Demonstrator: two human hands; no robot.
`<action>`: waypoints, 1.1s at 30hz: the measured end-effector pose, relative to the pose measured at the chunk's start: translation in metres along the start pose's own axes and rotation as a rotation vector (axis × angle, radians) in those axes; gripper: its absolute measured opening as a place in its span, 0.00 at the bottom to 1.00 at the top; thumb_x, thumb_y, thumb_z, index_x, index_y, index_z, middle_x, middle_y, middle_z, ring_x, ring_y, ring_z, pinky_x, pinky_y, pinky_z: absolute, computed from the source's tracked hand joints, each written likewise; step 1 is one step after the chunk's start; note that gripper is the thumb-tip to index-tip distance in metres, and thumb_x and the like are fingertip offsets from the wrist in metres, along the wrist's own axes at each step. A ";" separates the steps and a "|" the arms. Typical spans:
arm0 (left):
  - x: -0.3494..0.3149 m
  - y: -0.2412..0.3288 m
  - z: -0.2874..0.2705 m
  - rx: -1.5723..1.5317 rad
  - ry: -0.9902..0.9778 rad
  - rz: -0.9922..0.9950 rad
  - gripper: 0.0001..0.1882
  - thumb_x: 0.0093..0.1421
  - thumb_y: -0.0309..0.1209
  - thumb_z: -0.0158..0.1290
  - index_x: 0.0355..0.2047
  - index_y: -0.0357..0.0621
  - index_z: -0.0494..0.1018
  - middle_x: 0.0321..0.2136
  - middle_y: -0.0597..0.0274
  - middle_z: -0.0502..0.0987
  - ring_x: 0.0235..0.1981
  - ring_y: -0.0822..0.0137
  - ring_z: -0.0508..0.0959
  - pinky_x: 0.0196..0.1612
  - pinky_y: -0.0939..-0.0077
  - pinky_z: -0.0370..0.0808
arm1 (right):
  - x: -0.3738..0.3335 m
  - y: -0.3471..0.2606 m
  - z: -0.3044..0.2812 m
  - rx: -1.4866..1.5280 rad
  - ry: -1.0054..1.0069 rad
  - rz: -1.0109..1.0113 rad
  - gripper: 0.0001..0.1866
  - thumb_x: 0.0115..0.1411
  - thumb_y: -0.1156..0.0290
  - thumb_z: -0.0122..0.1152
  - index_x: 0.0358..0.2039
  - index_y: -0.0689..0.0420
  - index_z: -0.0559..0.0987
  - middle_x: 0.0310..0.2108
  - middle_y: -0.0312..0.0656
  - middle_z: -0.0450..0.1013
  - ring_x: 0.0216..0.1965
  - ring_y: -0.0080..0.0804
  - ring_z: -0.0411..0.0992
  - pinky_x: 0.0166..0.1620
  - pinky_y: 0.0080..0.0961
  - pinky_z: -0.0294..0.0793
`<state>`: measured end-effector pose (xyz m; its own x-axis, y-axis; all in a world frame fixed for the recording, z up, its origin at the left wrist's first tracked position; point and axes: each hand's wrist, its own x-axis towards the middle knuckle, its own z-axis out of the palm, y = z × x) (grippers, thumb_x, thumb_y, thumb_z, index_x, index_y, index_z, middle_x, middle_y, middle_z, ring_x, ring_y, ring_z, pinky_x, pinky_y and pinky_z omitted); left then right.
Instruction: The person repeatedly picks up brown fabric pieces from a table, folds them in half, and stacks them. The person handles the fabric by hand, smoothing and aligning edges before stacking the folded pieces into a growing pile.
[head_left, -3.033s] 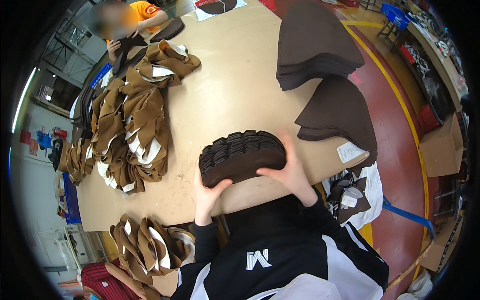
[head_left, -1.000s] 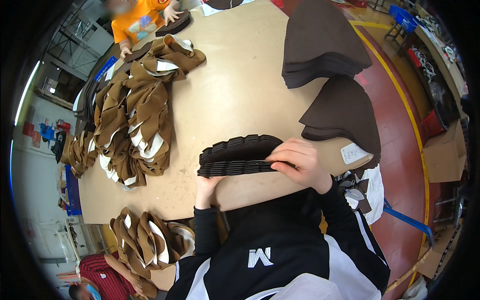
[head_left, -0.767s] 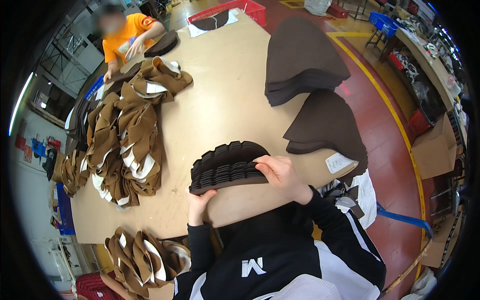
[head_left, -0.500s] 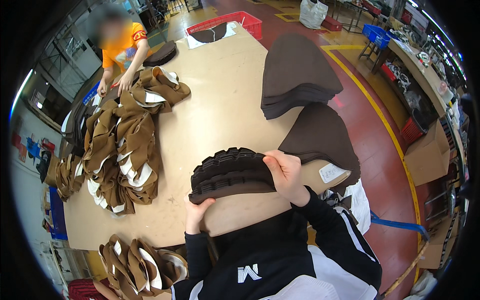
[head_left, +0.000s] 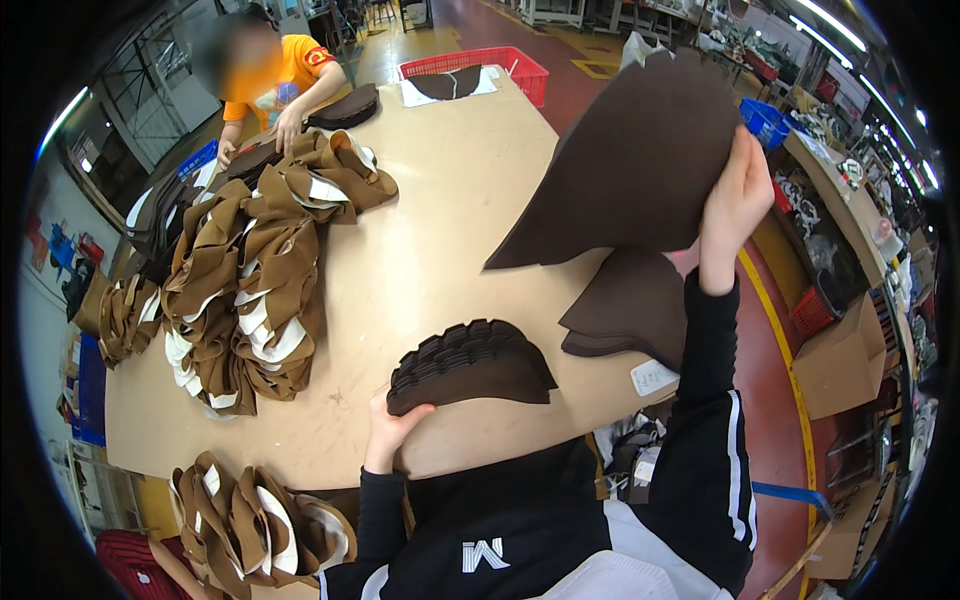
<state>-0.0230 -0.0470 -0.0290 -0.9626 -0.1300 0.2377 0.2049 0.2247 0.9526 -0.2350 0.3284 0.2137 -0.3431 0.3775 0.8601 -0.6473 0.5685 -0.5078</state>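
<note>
My left hand (head_left: 388,432) is closed on the left end of a bundle of dark brown curved material pieces (head_left: 478,375), whose far edge is notched and fanned. The bundle is at the near edge of the table. My right hand (head_left: 738,200) grips the right edge of a large dark brown fan-shaped panel (head_left: 630,165), raised and tilted, with its pointed left corner low over the table. Whether it is one sheet or several cannot be made out. Below it lies a pile of similar dark brown panels (head_left: 635,310), partly hidden by the raised panel and my right arm.
Heaped brown and white pieces (head_left: 245,280) cover the left of the tan table (head_left: 430,240); more brown pieces (head_left: 260,520) stand at the near left. A co-worker in an orange shirt (head_left: 295,65) works at the far left. A red basket (head_left: 525,75) sits beyond the far edge.
My right hand has let go of the bundle's right end and moved up and right to the large panel, now raised. My left hand still holds the bundle.
</note>
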 end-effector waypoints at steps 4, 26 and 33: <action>-0.004 0.007 -0.004 0.019 -0.001 -0.037 0.18 0.48 0.26 0.72 0.38 0.35 0.80 0.33 0.57 0.83 0.34 0.66 0.81 0.41 0.72 0.76 | 0.040 0.086 0.036 -0.295 -0.121 -0.096 0.16 0.71 0.63 0.55 0.38 0.64 0.81 0.33 0.56 0.79 0.35 0.50 0.79 0.40 0.38 0.75; 0.004 0.045 0.030 -0.147 0.235 -0.025 0.42 0.58 0.24 0.63 0.70 0.36 0.55 0.65 0.52 0.65 0.57 0.63 0.74 0.59 0.73 0.72 | -0.248 -0.059 -0.022 0.457 -0.967 0.450 0.51 0.44 0.66 0.84 0.64 0.62 0.63 0.55 0.49 0.67 0.57 0.41 0.68 0.61 0.35 0.67; -0.024 0.009 0.014 0.027 -0.075 -0.150 0.45 0.53 0.24 0.68 0.69 0.40 0.59 0.59 0.53 0.72 0.60 0.60 0.74 0.63 0.65 0.70 | -0.254 -0.031 -0.029 0.499 -0.984 0.568 0.36 0.45 0.70 0.81 0.54 0.59 0.74 0.43 0.45 0.76 0.45 0.38 0.77 0.48 0.30 0.76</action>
<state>-0.0008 -0.0280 -0.0286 -0.9928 -0.0914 0.0770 0.0538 0.2338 0.9708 -0.1081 0.2355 0.0097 -0.8847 -0.3524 0.3052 -0.3542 0.0824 -0.9315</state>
